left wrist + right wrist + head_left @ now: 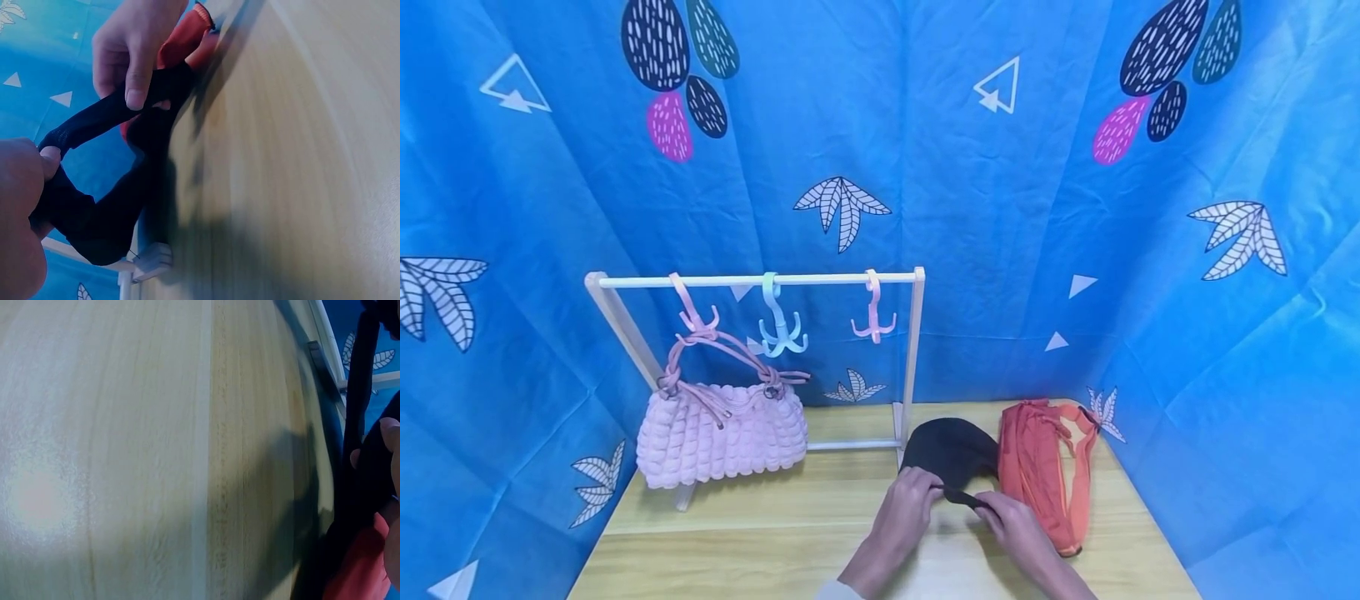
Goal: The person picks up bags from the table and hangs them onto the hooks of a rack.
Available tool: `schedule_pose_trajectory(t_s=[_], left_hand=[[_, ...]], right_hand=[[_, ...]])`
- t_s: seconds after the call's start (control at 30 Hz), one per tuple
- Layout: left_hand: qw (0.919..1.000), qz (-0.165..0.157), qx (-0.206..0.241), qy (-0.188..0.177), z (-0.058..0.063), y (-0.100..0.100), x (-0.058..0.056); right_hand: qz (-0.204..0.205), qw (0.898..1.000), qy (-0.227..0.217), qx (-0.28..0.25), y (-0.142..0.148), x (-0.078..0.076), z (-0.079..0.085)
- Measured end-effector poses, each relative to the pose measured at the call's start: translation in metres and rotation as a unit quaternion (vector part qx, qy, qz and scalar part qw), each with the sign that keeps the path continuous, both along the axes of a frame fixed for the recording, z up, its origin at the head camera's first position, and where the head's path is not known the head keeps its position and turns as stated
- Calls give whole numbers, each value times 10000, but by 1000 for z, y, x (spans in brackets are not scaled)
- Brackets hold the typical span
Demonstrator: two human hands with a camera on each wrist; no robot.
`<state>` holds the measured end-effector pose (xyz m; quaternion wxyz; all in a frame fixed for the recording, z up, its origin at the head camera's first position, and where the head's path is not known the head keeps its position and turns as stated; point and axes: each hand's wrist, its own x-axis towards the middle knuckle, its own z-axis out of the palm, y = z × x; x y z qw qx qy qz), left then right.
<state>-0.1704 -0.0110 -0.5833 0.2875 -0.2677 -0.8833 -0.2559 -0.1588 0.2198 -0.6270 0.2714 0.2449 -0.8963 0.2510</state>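
Note:
A black cloth bag (pixel 951 446) lies at the right of the rack, its strap (pixel 961 498) lifted toward the front. My left hand (pixel 904 510) pinches one end of that strap between thumb and fingers. A short way along it, my right hand (pixel 1017 527) grips the other end, so the strap spans between both hands. In the left wrist view the black strap (pixel 94 122) runs from my left thumb to the right hand (pixel 137 44), with a loop of black cloth hanging beneath. The right wrist view shows only fingertips at its right edge, against the black cloth (pixel 369 469).
A red-orange waist bag (pixel 1033 475) lies just right of the black bag. On the left, a pink puffy handbag (pixel 722 433) hangs from a pink hook (pixel 698 321) on the wooden rack (pixel 917 350). A mint hook (pixel 781 329) and another pink hook (pixel 873 312) hang beside it.

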Motion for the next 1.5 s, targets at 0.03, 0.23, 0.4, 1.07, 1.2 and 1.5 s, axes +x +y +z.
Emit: schedule_pose_trajectory(t_s=[0.03, 0.23, 0.4, 1.07, 1.2, 1.5], left_hand=[[10000, 17, 15, -28, 1, -1, 0], [9998, 39, 132, -119, 9, -7, 1], [9992, 65, 264, -282, 14, -14, 5], [9945, 38, 348, -986, 36, -46, 16], [9941, 39, 362, -1018, 41, -53, 18], [9952, 182, 345, -897, 53, -64, 17]], right_hand=[[7, 10000, -1, -4, 0, 0, 1], [157, 9998, -37, 139, -2, 1, 3], [314, 9987, -32, 392, -4, 3, 6], [694, 9905, 654, 993, -5, 0, 28], [816, 9919, 701, 680, -6, 0, 35], [1202, 9919, 402, -114, -10, -3, 57]])
